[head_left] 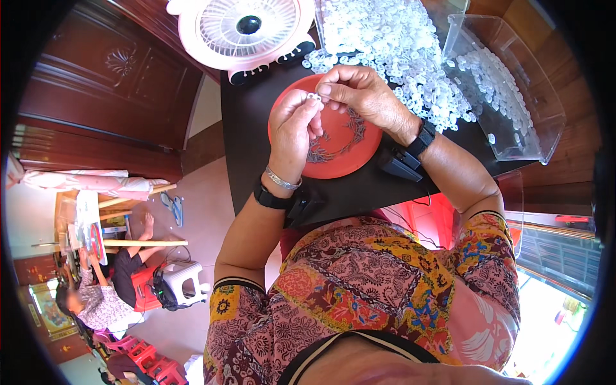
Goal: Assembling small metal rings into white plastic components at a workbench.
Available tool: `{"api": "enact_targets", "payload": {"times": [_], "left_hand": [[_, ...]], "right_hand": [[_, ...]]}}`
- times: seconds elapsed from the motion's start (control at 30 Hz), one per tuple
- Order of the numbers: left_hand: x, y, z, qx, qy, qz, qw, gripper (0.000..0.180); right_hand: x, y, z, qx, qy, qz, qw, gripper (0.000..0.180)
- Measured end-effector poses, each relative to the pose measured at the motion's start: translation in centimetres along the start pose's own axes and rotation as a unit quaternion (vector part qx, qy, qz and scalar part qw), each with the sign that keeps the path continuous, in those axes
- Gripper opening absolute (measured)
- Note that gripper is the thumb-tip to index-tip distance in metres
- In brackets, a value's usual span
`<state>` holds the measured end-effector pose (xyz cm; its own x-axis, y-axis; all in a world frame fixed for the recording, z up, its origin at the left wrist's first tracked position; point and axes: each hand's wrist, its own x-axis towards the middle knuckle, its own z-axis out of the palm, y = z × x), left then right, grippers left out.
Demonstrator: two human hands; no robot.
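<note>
Over a round red tray (350,168), my two hands meet fingertip to fingertip. Between the thumb and fingers of my left hand (294,128) is a small white plastic piece with holes (314,97). My right hand (359,96) pinches at the same spot, its thumb and forefinger closed; whatever lies in that pinch is too small to make out. Thin grey metal pins or screws (319,154) lie scattered in the tray below my hands. Just beyond my right hand spreads a large heap of small whitish plastic pieces (385,38) on the dark table (247,147).
A pink fan (247,25) stands at the table's far left. At the right, a clear plastic bin (539,138) lies with more whitish pieces inside. Black devices sit on both wrists. Across the room at left, another person (109,295) sits near red stools (151,359).
</note>
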<state>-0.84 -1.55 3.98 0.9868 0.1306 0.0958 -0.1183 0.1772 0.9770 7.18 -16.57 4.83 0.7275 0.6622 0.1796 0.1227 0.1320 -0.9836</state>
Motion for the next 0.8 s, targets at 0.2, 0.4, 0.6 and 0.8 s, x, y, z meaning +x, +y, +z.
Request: {"api": "enact_targets", "payload": {"times": [0.2, 0.4, 0.6, 0.8], "left_hand": [[-0.2, 0.1, -0.2, 0.028, -0.013, -0.001, 1.000, 0.019], [-0.1, 0.2, -0.6, 0.073, -0.040, 0.013, 0.996, 0.021], [0.2, 0.5, -0.9, 0.133, -0.079, 0.017, 0.988, 0.016], [0.3, 0.2, -1.0, 0.175, -0.092, 0.042, 0.979, 0.021]], "right_hand": [[0.1, 0.3, -0.2, -0.029, -0.019, -0.008, 0.999, 0.012], [0.1, -0.3, -0.7, -0.110, -0.063, -0.041, 0.991, 0.011], [0.0, -1.1, -1.2, -0.232, -0.092, -0.075, 0.966, 0.014], [0.1, -0.9, -1.3, -0.305, -0.101, -0.138, 0.937, 0.014]]}}
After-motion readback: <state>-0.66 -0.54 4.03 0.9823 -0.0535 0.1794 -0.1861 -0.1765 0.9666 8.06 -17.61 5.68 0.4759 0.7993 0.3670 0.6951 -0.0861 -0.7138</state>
